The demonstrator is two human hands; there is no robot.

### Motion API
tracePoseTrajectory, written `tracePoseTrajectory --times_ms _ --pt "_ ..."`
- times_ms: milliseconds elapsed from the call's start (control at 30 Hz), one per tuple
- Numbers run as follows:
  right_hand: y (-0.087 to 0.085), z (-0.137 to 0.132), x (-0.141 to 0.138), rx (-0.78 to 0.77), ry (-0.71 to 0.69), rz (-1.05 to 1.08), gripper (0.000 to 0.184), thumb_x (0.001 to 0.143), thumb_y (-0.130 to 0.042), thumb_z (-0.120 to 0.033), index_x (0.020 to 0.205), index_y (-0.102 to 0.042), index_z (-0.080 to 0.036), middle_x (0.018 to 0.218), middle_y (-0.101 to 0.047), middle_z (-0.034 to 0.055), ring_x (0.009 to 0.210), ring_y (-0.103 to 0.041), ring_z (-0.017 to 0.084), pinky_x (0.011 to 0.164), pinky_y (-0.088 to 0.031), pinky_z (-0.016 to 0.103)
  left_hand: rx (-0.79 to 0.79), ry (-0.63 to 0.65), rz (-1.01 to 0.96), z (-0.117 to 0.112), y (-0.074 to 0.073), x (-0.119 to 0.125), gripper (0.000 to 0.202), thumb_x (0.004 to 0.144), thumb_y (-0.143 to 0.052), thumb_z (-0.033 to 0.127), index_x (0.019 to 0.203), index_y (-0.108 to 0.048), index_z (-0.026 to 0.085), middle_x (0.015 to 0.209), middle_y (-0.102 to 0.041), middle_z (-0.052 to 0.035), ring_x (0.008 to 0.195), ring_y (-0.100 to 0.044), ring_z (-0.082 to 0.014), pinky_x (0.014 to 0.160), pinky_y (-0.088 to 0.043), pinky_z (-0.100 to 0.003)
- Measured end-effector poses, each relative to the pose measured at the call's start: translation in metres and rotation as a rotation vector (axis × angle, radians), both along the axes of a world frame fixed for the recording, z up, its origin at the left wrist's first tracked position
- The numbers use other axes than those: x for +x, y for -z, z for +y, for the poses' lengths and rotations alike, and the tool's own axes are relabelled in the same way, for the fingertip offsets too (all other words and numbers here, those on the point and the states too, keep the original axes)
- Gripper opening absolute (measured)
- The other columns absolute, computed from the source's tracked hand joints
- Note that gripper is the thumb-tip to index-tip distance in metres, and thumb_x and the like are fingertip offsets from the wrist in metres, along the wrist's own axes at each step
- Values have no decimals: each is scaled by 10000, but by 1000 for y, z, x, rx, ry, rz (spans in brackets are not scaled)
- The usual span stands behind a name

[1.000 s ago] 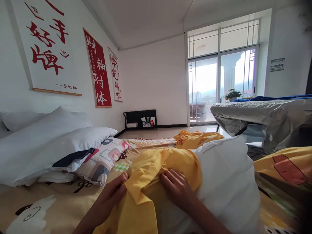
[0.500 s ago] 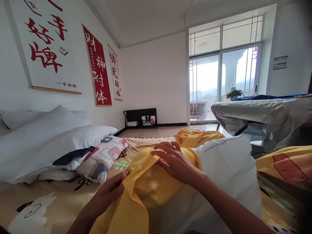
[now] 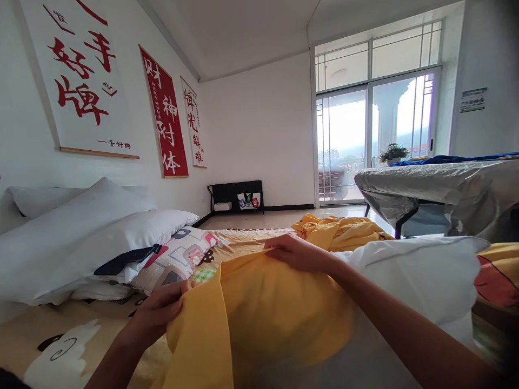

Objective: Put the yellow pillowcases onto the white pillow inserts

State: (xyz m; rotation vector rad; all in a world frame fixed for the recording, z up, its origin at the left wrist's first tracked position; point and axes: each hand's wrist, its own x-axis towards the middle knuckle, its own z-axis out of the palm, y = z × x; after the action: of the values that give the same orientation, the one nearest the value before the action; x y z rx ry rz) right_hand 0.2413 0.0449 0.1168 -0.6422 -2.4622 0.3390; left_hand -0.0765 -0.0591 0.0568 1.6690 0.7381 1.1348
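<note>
A yellow pillowcase (image 3: 267, 313) is drawn over one end of a white pillow (image 3: 417, 275) lying on the bed in front of me. My left hand (image 3: 160, 310) is closed on the pillowcase's open edge at the lower left. My right hand (image 3: 298, 251) lies on the far top end of the covered part, fingers curled and pressed on the yellow cloth. The pillow's right half shows bare white.
White pillows (image 3: 81, 237) and a patterned pillow (image 3: 174, 259) are stacked at the left. More yellow cloth (image 3: 340, 229) is bunched beyond my right hand. A silver-covered table (image 3: 438, 186) stands at the right, before glass doors. The bed sheet (image 3: 81, 335) is beige with cartoon prints.
My right hand has slid from the near side of the pillow up to its far end. The yellow cloth now spreads smoother and wider. My left hand has shifted slightly left, still gripping.
</note>
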Motion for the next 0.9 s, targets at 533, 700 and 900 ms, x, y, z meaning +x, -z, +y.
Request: tracePoseTrajectory --times_ms 533,700,900 --pt "9 4 8 5 214 72 378 821 -558 -492 616 -591 -177 557 -448 -46 576 -384 105 560 -306 236 400 -452 660 -23 15 71 161 808 -575 354 880 -596 211 962 -642 -53 934 -567 -226 897 -448 -329" --pt "4 4 22 196 206 111 408 918 -455 -463 706 -670 -188 595 -564 -18 591 -453 117 590 -339 245 251 -395 680 -20 5 84 189 828 -514 347 743 -575 190 824 -635 -42 848 -563 -223 869 -440 -365" --pt "21 -6 29 686 419 303 252 933 -452 -283 903 -697 -232 804 -645 53 779 -556 191 735 -413 335 -205 -418 48 -14 6 71 489 668 -673 622 857 -640 172 778 -652 -33 739 -602 -214 620 -467 -290"
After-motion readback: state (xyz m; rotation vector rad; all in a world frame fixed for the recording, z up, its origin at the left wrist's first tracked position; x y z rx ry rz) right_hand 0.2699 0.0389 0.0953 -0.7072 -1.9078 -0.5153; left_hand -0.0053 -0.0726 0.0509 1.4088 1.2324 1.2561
